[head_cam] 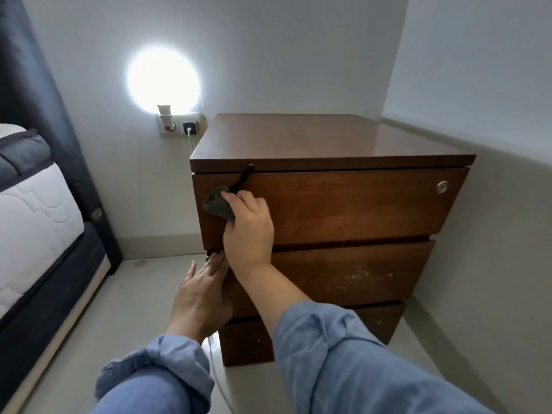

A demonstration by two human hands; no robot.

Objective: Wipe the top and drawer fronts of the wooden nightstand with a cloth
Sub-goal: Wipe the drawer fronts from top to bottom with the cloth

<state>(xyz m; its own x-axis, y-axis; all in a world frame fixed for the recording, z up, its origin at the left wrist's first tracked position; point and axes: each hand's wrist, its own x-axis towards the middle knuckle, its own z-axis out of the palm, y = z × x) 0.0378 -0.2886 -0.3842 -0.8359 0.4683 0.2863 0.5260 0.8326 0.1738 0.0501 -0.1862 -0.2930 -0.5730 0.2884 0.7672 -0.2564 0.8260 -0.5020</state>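
The wooden nightstand [343, 204] stands in the room's corner, with a bare top and three drawer fronts. My right hand [248, 231] holds a bunched dark grey cloth [216, 204] against the left end of the top drawer front. A thin dark strip of the cloth trails up to the drawer's top edge. My left hand [200, 297] reaches to the left edge of the middle drawer, fingers extended and touching its corner. A round lock [442, 186] sits at the top drawer's right end.
A bed with a white mattress [33, 222] and dark frame lies at the left. A wall socket [182, 124] with a glowing night light and a plugged charger sits behind the nightstand's left side. A white cable runs down to the floor [125, 300].
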